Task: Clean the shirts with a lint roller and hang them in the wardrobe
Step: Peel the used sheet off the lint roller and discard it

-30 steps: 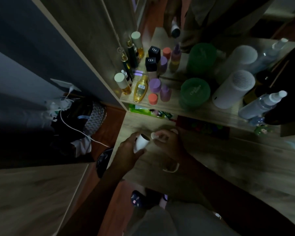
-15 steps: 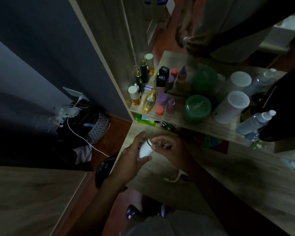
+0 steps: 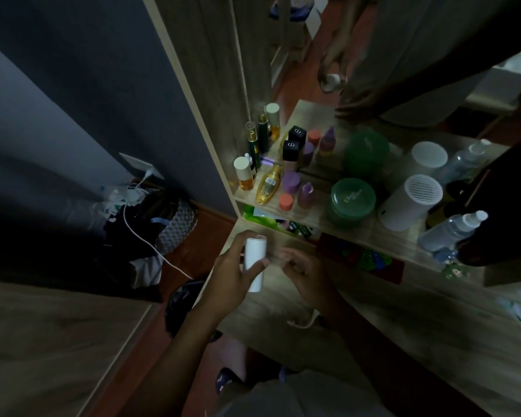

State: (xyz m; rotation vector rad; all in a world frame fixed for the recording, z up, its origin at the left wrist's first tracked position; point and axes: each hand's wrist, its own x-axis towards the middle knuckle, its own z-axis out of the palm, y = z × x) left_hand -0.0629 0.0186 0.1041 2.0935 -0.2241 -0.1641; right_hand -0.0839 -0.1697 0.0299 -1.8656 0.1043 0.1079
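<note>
Early stage — no shirts in view, nothing rolled or hung; wardrobe step all ahead, by my read. Left hand [image 3: 233, 273] grip is wrapped around the white lint roller [image 3: 254, 263], held above the near-left corner of the tabletop [image 3: 388, 320]. Roller's long axis runs near-to-far, top end pointing away toward the bottle shelf [image 3: 364, 227]. Right hand [image 3: 306, 270] just beside it — fingers loosely spread, holding nothing.

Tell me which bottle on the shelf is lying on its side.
The golden bottle with the label, lying flat between the white-capped amber bottle and the purple-capped ones; the others stand upright.
</note>
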